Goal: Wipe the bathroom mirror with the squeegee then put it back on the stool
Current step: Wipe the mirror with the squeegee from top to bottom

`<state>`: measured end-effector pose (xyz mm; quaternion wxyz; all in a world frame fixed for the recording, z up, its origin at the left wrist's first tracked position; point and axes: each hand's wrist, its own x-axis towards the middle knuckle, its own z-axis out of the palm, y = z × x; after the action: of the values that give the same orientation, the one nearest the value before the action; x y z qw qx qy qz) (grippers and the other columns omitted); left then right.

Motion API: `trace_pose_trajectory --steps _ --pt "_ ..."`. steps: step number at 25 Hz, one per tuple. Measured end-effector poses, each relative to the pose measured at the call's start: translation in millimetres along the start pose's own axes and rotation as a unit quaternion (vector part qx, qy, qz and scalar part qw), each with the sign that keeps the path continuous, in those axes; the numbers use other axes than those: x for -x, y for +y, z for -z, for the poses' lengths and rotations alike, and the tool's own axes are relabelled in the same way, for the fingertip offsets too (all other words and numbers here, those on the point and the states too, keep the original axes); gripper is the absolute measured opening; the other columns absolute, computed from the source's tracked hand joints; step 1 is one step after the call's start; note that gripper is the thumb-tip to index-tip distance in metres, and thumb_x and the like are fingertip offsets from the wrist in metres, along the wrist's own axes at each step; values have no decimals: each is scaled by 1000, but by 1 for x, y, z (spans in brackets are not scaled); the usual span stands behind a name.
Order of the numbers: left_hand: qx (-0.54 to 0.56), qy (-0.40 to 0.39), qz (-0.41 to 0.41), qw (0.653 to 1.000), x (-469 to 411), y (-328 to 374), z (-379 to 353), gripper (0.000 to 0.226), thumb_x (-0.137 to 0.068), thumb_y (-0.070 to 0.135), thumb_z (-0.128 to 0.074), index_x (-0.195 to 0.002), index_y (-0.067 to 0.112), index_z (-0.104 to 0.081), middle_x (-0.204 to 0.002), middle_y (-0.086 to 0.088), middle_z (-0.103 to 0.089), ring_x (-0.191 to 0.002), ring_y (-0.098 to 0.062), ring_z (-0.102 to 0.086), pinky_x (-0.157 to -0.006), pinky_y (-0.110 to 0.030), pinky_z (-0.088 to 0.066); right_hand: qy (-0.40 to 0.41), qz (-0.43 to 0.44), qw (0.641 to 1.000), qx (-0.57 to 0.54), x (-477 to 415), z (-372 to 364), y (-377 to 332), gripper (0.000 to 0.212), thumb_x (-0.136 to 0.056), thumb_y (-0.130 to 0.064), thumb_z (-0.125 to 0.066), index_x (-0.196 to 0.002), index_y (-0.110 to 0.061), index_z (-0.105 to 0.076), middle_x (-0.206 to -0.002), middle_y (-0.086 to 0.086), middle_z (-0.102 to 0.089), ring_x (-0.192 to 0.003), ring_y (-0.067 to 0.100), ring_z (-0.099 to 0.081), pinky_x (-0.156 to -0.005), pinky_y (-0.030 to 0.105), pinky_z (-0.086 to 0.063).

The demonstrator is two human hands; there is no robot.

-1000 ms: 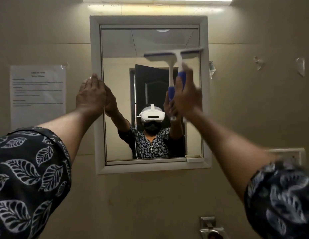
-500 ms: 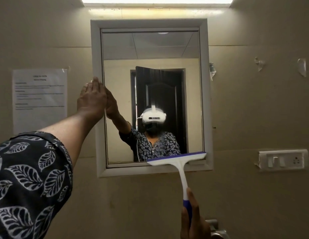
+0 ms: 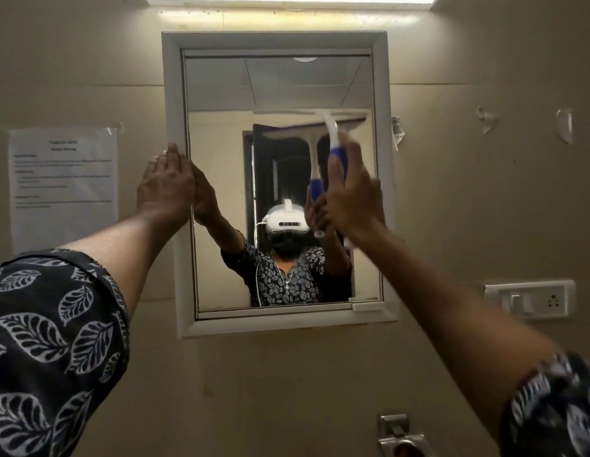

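Single head-worn view, close, tilted slightly upward, squarely facing the wall mirror point(image 3: 277, 179).

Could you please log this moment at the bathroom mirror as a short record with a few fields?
Setting: beige bathroom wall with white-framed rectangular mirror
Left hand: flat on the mirror frame's left edge
Right hand: gripping the white squeegee with blue grip, motion-blurred
Squeegee blade: raised over the upper right glass, blurred
Left of mirror: taped white paper notice
Right of mirror: white switch plate
Stool: out of view
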<state>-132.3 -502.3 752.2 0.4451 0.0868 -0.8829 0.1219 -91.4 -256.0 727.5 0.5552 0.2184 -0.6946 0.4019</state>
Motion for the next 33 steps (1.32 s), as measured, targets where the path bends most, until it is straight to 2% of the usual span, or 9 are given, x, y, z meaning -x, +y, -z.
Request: trace_pose_trajectory --steps 2,5,14,18,21,22,24,26,33 --pt "-1 0 2 1000 -1 0 -1 95 -80 1 -68 -150 -2 -3 -158 -21 -2 -147 -35 -9 -121 -40 -11 23 17 999 36 -38 -1 -8 40 -101 -21 -32 -140 -12 -30 -73 5 -52 -48 9 -47 -43 21 -44" --pt "-5 3 1 1000 -1 0 0 96 -80 2 -69 -150 -2 -4 -158 -22 -3 -146 -35 -10 -121 -41 -12 23 16 998 58 -73 -2 -15 39 -101 -21 -33 -140 -17 -30 -81 4 -53 -51 3 -45 -42 14 -41" --pt "-10 0 -2 1000 1 0 -1 96 -80 1 -68 -150 -1 -4 -158 -21 -1 -147 -35 -9 -120 -40 -12 -22 -49 999 -3 -100 3 -33 32 -100 -25 -31 -131 -22 -37 -96 8 -53 -66 12 -52 -51 25 -47" --pt "-3 -13 -3 1000 4 -3 1 99 -78 1 -70 -151 -1 -3 -158 -20 0 -147 -34 -7 -120 -40 -11 -4 -32 999 -33 -35 -3 -9 35 -101 -23 -30 -135 -18 -34 -76 5 -52 -52 12 -50 -42 18 -42" --pt "-4 -15 -8 1000 4 -2 3 102 -77 2 -73 -150 -1 -3 -158 -21 0 -147 -35 -7 -120 -40 -10 -20 -64 995 -73 59 -12 22 41 -100 -23 -31 -141 -22 -28 -74 21 -58 -55 33 -58 -48 41 -53" --pt "-6 -18 -8 1000 3 -2 4 103 -76 2 -73 -151 -1 -2 -158 -21 0 -147 -34 -7 -120 -39 -10 -23 -76 994 -69 93 -16 31 43 -100 -24 -31 -143 -23 -26 -74 21 -59 -54 31 -58 -48 43 -53" --pt "-10 -22 -8 1000 3 -3 4 103 -77 1 -73 -151 -2 -1 -158 -21 2 -147 -34 -5 -120 -39 -9 -15 -100 993 -56 155 -23 44 48 -96 -30 -30 -143 -25 -25 -69 10 -59 -46 13 -52 -42 30 -49" --pt "-10 -23 -10 1000 3 -3 3 102 -77 1 -72 -150 -2 0 -158 -21 2 -147 -33 -5 -120 -39 -9 -13 -137 989 -55 205 -28 49 49 -92 -33 -29 -141 -30 -26 -55 0 -50 -40 10 -47 -37 15 -38" --pt "-9 -21 -11 1000 4 -3 3 98 -80 1 -68 -150 -2 0 -158 -21 2 -147 -33 -5 -121 -39 -8 -43 -185 981 -27 238 -15 43 46 -87 -38 -28 -133 -40 -24 -49 -5 -42 -42 2 -51 -39 13 -38"
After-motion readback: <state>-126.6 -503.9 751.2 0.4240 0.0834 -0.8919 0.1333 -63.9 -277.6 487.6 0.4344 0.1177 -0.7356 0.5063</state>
